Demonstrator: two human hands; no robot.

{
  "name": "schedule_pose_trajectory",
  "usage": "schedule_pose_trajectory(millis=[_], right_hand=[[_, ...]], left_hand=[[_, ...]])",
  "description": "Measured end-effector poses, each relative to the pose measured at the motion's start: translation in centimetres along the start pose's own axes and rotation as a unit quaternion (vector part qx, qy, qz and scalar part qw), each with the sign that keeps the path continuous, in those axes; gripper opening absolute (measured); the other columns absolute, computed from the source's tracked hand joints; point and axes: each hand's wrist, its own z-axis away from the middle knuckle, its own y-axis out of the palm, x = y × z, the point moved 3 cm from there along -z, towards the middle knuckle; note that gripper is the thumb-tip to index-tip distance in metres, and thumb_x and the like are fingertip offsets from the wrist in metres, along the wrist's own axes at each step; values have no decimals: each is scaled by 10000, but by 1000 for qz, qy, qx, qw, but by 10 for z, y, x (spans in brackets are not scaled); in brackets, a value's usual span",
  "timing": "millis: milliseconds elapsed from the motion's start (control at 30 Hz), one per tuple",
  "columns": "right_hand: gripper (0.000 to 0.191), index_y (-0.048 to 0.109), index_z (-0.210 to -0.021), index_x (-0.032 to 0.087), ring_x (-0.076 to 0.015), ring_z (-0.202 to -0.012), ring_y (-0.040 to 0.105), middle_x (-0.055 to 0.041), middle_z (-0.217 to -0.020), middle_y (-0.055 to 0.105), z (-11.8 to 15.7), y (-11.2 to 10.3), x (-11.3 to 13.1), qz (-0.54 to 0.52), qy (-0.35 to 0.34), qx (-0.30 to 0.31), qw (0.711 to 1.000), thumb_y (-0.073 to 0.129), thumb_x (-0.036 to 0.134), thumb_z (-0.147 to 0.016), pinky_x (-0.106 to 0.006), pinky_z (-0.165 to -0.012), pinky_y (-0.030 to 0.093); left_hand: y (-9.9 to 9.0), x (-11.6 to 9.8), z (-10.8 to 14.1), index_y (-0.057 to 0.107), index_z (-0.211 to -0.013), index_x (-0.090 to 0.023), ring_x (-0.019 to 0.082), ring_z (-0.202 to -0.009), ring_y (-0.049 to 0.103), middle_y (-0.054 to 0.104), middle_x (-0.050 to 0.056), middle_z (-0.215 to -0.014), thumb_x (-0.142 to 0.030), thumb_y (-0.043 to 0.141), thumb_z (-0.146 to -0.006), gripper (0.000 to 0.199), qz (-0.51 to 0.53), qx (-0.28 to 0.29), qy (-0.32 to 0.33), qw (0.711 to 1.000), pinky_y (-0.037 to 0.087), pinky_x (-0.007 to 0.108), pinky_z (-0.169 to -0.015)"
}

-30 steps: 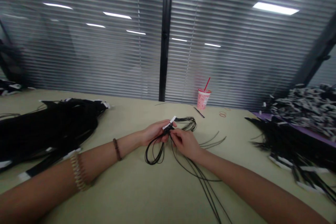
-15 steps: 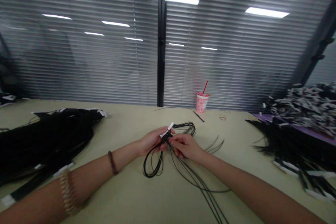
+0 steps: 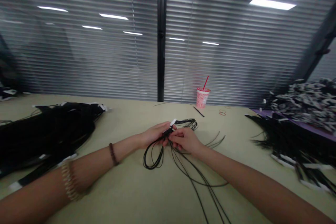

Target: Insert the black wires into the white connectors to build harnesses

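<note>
In the middle of the head view a bundle of thin black cables [image 3: 153,165] is looped and gathered at its centre. My left hand [image 3: 154,135] is wrapped round that gathered middle from the left. My right hand [image 3: 185,140] pinches black strands at the same spot, its fingertips close to the left ones. A white tag [image 3: 173,123] sticks up from the bundle between the hands. One coil hangs below my left hand and another lies beyond the tag. Several loose cable ends run down toward the near edge, and others poke out behind my right wrist.
A large heap of black cables [image 3: 52,129] lies at the left. More black cables [image 3: 294,143] and a pile with white ends [image 3: 312,101] are at the right. A pink cup [image 3: 202,98] with a red straw, a dark thin stick [image 3: 198,111] and rubber bands [image 3: 222,112] lie behind.
The camera view has tilted slightly, shifting the tabletop upward. Both hands stay on the bundle; the white tag now stands more upright, and the loose cables below have spread a little.
</note>
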Motion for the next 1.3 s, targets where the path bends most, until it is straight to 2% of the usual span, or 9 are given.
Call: schedule_pose_trajectory(millis=[333, 600, 633, 700, 767, 833, 967, 1133, 1300], right_hand=[[143, 566, -596, 139, -33, -314, 352, 56, -428, 452, 1, 0, 2, 6, 5, -44, 999, 469, 180, -694, -156, -314, 230], [153, 494, -529, 144, -32, -315, 333, 61, -384, 410, 1, -2, 5, 6, -1, -54, 999, 471, 190, -673, -155, -333, 230], [181, 470, -510, 147, -33, -314, 330, 58, -379, 406, 0, -3, 5, -6, 15, -49, 999, 470, 209, -681, -157, -334, 231], [217, 435, -505, 156, -40, -317, 341, 47, -385, 414, -3, -7, 6, -52, 107, -25, 993, 457, 253, -697, -161, -330, 235], [213, 435, -536, 156, -52, -329, 366, 24, -421, 451, -4, -14, 7, -104, 230, 24, 967, 421, 268, -716, -163, -319, 229], [175, 450, -579, 146, -41, -321, 339, 27, -434, 446, -6, -27, 15, -150, 282, 66, 945, 409, 227, -728, -152, -310, 198], [68, 517, -754, 110, -7, -304, 210, 96, -407, 316, -9, -70, 41, -253, 195, 50, 946, 451, 107, -739, -123, -306, 138], [72, 491, -746, 119, -17, -344, 318, 38, -511, 479, 2, -118, 80, -395, 57, -60, 915, 423, 100, -735, -138, -339, 254], [183, 514, -796, 141, -33, -401, 412, 16, -578, 566, 16, -142, 105, -405, -21, -126, 905, 355, 63, -748, -138, -372, 319]], left_hand=[[2, -5, 3, 474, -1017, -163, 53, -404, 450, 608, 42, -656, -446, 390, -805, 363, -14, -22, 1, 1000, 272, 139, -371], [-1, -1, 0, 510, -924, -167, 45, -372, 425, 549, -2, -614, -463, 414, -785, 341, -13, -73, 10, 997, 275, 143, -343], [-2, 1, 0, 515, -911, -167, 43, -373, 422, 542, -7, -615, -463, 423, -780, 337, -9, -80, 12, 997, 276, 145, -343], [-5, 4, -1, 519, -887, -164, 40, -378, 417, 554, 1, -653, -456, 441, -773, 324, 1, -87, 8, 996, 289, 153, -352], [-9, 7, -3, 512, -870, -160, 31, -381, 406, 585, 29, -726, -441, 451, -773, 303, 21, -89, 2, 996, 305, 161, -366], [-14, 10, -6, 497, -862, -159, 22, -373, 388, 611, 64, -774, -414, 454, -779, 272, 45, -94, -3, 995, 306, 161, -374], [-22, 14, -10, 471, -861, -154, 19, -353, 374, 638, 133, -802, -363, 448, -794, 221, 79, -105, -16, 991, 282, 156, -367], [-19, 10, -8, 457, -850, -150, 19, -355, 374, 639, 141, -777, -329, 443, -800, 186, 98, -92, -24, 991, 277, 147, -369], [-18, 9, -7, 466, -844, -143, 26, -349, 367, 630, 122, -696, -353, 414, -808, 220, 84, -84, -27, 993, 270, 147, -358]])
